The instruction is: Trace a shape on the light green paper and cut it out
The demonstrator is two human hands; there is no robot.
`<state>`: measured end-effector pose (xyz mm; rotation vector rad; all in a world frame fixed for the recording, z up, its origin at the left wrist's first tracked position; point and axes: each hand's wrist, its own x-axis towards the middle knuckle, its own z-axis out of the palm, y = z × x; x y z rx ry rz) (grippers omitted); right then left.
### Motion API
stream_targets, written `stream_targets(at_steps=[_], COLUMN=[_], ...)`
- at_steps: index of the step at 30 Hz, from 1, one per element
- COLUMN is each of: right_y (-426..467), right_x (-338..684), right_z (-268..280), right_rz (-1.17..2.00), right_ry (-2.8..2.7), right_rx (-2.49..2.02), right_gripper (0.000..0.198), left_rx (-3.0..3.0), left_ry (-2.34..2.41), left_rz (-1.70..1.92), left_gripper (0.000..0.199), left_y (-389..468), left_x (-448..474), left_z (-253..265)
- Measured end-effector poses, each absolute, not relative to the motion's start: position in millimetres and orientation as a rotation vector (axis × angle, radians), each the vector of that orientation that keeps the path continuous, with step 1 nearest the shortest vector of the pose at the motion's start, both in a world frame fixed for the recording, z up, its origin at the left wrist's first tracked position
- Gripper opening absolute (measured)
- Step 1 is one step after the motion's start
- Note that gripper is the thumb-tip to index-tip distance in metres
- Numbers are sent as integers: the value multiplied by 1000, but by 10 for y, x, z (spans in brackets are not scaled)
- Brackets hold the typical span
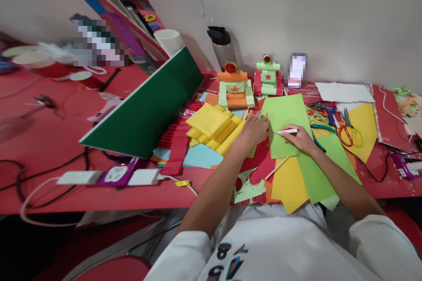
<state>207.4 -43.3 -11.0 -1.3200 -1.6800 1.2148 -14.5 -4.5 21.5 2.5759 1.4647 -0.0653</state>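
On the red desk (99, 193), a green paper sheet (285, 116) is pinned flat by the left hand (255, 129); a white pen (286, 131) is pinched in the right hand (301, 139), fingers closed. No finished marking is visible; two paper models (235, 90) are seen completed behind.

A sheet of paper (286, 118) lies on the table (66, 140), the left hand (255, 129) on its left edge and the right hand (298, 137) holding a pen (286, 131) over it. Folded paper (214, 127) lies to the left, scissors (349, 131) to the right, and two paper models (250, 83) stand behind against the wall.
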Motion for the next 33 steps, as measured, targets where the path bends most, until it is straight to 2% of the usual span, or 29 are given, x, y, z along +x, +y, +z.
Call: stream_targets(at_steps=[16,23,33], right_y=[-322,8,-33], right_x=[2072,1966,1962], right_z=[-124,-158,-197], right_rz=[1338,1160,996], right_ry=[-1540,-1593,-1711], right_rx=[-1267,-1339,-1383], right_gripper=[34,23,23], left_rx=[2596,2588,2564], left_ry=[1539,1543,1555], left_rz=[-57,-46,-68], left_gripper=[53,49,49], left_y=[-70,-53,-26], left_x=[-133,-173,-206], left_z=[202,202,188])
